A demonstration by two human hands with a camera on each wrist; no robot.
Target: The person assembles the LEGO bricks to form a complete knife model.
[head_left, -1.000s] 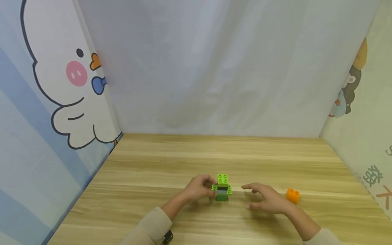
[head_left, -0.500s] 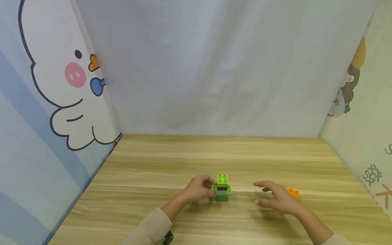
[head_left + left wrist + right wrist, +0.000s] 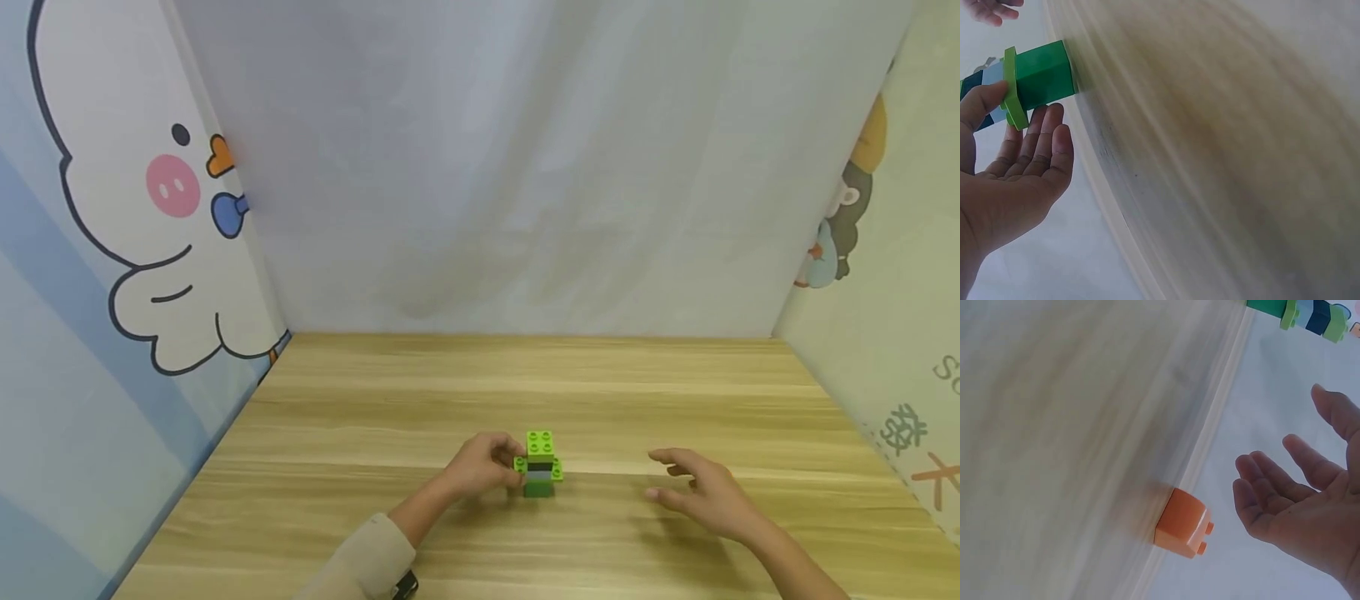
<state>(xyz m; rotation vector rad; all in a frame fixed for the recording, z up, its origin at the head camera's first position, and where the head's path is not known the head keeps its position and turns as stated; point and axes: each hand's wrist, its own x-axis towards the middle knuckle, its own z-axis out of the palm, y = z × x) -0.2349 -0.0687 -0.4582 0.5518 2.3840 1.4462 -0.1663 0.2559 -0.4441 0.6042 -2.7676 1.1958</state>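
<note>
A small tower of toy building bricks [image 3: 538, 448] stands upright on the table, dark green at the bottom, then a wider light green plate, grey-blue and dark layers, and a lime brick with studs on top. My left hand [image 3: 480, 468] holds it from the left side; in the left wrist view the thumb lies on the light green plate [image 3: 1015, 94]. To the right, my right hand [image 3: 708, 493] hovers with fingers spread and nothing in them. An orange brick [image 3: 1182, 522] with a curved side sits just beyond those fingers in the right wrist view; the hand hides it in the head view.
The wood-grain table [image 3: 360, 392] runs back to a pale grey curtain [image 3: 525, 167]. Printed cloth walls border it left and right. A small black object [image 3: 405, 585] shows beside the left sleeve.
My right hand has moved right, away from the brick tower, and now covers the orange brick in the head view. The left hand keeps its place at the tower. The head view has shifted slightly.
</note>
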